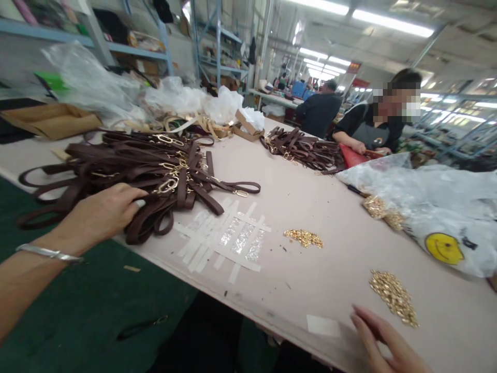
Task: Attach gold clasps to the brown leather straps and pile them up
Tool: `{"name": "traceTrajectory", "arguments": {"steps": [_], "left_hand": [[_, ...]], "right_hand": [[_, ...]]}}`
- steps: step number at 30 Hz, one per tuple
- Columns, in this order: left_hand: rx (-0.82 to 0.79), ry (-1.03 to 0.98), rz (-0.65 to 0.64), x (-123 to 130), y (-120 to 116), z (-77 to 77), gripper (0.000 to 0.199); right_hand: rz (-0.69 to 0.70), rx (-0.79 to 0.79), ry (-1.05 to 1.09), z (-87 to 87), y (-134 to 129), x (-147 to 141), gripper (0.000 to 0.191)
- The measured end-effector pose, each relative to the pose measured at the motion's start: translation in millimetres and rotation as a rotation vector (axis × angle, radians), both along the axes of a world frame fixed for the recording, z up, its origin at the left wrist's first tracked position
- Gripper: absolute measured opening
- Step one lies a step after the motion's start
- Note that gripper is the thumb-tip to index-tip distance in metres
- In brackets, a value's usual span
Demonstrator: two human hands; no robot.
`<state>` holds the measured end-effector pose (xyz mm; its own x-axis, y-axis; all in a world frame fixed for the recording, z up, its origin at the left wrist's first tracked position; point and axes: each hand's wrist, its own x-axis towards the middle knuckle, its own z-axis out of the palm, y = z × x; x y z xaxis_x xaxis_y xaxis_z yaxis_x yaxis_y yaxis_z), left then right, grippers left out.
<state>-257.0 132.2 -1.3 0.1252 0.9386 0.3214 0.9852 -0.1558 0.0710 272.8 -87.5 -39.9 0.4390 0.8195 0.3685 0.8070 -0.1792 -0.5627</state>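
Note:
My left hand (111,210) is at the near side of a heap of dark brown leather straps (116,160) with gold chain links and oval clasps. Its fingers are closed on a strap at the heap's edge; the fingertips are partly hidden. My right hand (388,342) is low at the right, over the table's front part, fingers stretched out and nothing visible in them. Just beyond it lies a pile of small gold metal pieces (394,297). A smaller pile of gold pieces (304,238) sits nearer the table's middle.
Taped clear patches (240,238) mark the table (272,290). A second strap heap (303,149) lies across from me, by a seated person (376,124). Plastic bags (446,207) fill the right side. A cardboard box (50,120) stands left. One strap (140,327) lies on the floor.

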Motion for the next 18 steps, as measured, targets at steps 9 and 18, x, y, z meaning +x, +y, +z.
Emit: {"name": "traceTrajectory", "arguments": {"steps": [9, 18], "left_hand": [[-0.065, -0.501, 0.050, 54.2, -48.8, 53.2, 0.025], [-0.721, -1.485, -0.120, 163.0, -99.7, 19.8, 0.026]], "right_hand": [[0.400, -0.154, -0.260, 2.0, 152.0, -65.6, 0.029], [0.472, -0.197, -0.338, 1.0, 161.0, -58.8, 0.029]]}}
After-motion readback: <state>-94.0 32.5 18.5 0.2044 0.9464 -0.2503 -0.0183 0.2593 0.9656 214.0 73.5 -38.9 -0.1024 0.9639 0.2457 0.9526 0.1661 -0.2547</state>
